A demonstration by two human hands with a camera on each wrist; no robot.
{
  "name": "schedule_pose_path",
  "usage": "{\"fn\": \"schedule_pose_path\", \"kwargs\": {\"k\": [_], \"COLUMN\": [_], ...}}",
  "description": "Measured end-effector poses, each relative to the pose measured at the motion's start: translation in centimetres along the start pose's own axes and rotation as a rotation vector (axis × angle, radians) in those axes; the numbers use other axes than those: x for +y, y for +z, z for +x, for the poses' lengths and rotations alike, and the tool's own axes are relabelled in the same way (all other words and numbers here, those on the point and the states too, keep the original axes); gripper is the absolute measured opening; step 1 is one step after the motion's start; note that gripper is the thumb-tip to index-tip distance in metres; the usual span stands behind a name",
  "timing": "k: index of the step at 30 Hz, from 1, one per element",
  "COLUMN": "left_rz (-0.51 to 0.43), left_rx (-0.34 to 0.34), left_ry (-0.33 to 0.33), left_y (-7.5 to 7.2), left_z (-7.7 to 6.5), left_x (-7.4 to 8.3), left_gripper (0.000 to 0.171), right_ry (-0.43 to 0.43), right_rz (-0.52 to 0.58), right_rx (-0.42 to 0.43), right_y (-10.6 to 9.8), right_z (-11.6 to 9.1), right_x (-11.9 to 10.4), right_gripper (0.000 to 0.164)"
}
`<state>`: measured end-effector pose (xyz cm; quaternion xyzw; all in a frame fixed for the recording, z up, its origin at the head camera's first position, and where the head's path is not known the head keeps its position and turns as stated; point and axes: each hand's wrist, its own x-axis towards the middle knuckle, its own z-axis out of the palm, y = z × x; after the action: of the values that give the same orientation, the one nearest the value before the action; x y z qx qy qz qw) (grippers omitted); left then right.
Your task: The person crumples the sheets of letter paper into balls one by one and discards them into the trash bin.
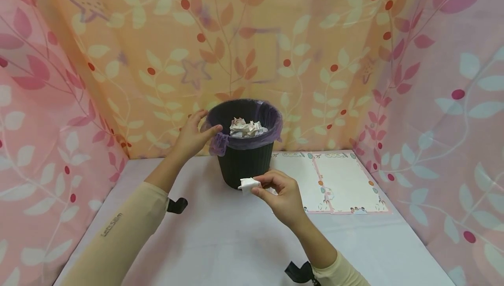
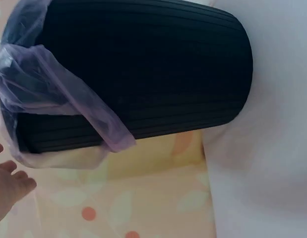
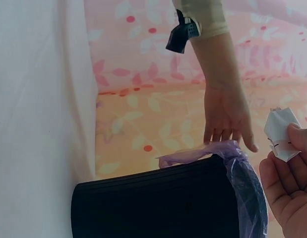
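White paper [image 1: 249,184], folded small, is pinched between the thumb and fingers of the right hand [image 1: 285,196], in front of the bin [image 1: 244,168] and below its rim. The left hand's [image 1: 191,136] fingers are spread wide beside the rim, gripping nothing; whether they touch the purple liner [image 1: 271,136] I cannot tell. Inside the upright bin lies crumpled paper [image 1: 246,127].

The step in hand seems to be bringing the small piece to the bin. The next move probably calls for raising it over the rim, then parting the fingers above the heap.

Farther right on the table [image 1: 220,242], near the bin, lie sheets [image 1: 354,185] with decorated borders; any lettering along their top edges is too small to read. Dark strokes mark the pinched piece, not legible. The left sleeve [image 1: 130,229] carries what reads as "LetsSlim".
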<state>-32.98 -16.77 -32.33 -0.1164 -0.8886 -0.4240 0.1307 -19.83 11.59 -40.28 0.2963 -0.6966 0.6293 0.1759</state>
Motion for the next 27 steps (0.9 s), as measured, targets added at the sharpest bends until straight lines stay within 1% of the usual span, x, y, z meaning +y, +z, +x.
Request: {"fn": "schedule_pose_path", "kwargs": {"k": [2,4,9,11,14,22,27], "left_rz": [-0.022,-0.046,-0.019,0.010,0.030,0.033,0.026], "left_rx": [-0.032,-0.060,-0.095,-0.093,-0.091,-0.082,-0.076], "left_ry": [-0.025,-0.037,-0.037,-0.036,-0.030,-0.036,-0.028], "left_y": [0.24,0.50,0.92,0.98,0.93,0.80,1.04], "left_z": [0.40,0.75,1.00,0.96,0.94,0.98,0.80], "left_x": [-0.45,-0.79,-1.17,-1.12,-0.98,-0.96,-1.07], "left_gripper": [0.096,0.100,0.105,0.105,0.105,0.105,0.104], "right_ry": [0.001,0.006,0.013,0.010,0.001,-0.011,-0.039], "right_rz": [-0.003,-0.005,-0.011,-0.013,-0.016,-0.016,-0.020], "right_rx": [0.000,0.000,0.000,0.000,0.003,-0.004,-0.002], "right_y": [-0.03,-0.06,-0.21,-0.32,-0.42,-0.48,-0.92], "right_z": [-0.03,-0.03,0.03,0.11,0.25,0.52,0.79], "right_x": [-0.06,-0.06,0.01,-0.01,-0.11,-0.35,-0.48], "right_gripper": [0.023,0.023,0.023,0.023,0.023,0.025,0.026]}}
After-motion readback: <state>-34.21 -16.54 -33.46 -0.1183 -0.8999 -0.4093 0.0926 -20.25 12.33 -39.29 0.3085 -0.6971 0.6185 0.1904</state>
